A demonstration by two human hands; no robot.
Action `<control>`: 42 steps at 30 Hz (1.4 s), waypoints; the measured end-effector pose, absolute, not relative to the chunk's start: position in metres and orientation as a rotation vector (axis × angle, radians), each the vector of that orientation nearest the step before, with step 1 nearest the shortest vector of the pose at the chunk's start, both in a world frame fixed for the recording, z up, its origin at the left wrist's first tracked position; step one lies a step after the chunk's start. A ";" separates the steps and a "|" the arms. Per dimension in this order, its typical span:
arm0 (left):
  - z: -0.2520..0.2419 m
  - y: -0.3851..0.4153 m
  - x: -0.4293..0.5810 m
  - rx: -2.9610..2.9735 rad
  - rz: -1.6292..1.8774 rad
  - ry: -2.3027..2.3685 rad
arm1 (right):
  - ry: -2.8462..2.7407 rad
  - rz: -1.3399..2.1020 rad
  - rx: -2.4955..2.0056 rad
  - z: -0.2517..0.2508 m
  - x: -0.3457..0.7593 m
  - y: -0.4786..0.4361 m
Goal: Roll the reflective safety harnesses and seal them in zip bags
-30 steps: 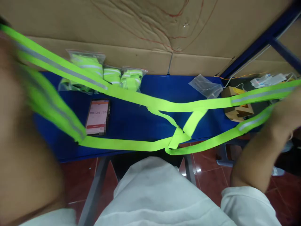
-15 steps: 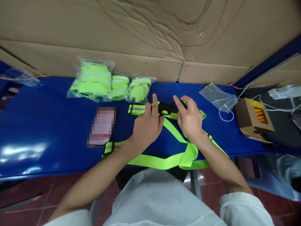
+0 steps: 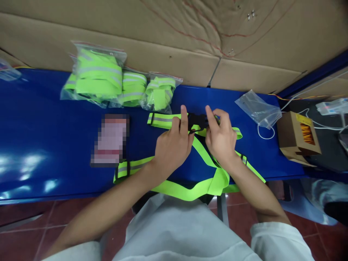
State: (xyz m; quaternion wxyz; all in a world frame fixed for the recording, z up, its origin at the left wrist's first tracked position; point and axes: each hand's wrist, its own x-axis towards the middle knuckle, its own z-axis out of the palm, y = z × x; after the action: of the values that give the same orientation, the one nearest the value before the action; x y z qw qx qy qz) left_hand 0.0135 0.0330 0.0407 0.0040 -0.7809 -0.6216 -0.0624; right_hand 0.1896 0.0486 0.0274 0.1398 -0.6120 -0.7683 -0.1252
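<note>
A black side-release buckle (image 3: 198,120) sits between my two hands, on a neon-yellow reflective strap (image 3: 163,120). My left hand (image 3: 174,146) is closed around the buckle's left end, index finger stretched forward. On its right end, my right hand (image 3: 221,136) grips with thumb and fingers, its index finger also pointing forward. The two halves appear to meet; whether they are latched I cannot tell. More of the same webbing (image 3: 187,190) loops below my wrists along the table's front edge, with black sliders (image 3: 128,169) on it. My fingers hide parts of the strap.
Clear bags of folded neon straps (image 3: 99,74) stand at the back left of the blue table (image 3: 54,134). A phone with a blurred screen (image 3: 110,139) lies left of my hands. To the right are an empty plastic bag (image 3: 258,108) and an open cardboard box (image 3: 289,134).
The gap between the buckle's halves has narrowed as my hands came closer together. The camera view has shifted slightly; the other things stay in place.
</note>
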 end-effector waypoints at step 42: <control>0.061 0.014 -0.019 -2.825 -1.342 -1.236 | -2.002 0.840 -1.084 0.108 0.236 0.037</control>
State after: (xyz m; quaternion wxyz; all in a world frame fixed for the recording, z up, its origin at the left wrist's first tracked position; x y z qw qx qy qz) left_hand -0.0192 0.0140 0.0615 -0.1103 -0.8349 -0.3653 -0.3966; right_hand 0.2362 0.0367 0.1077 0.3500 -0.4185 -0.7727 0.3243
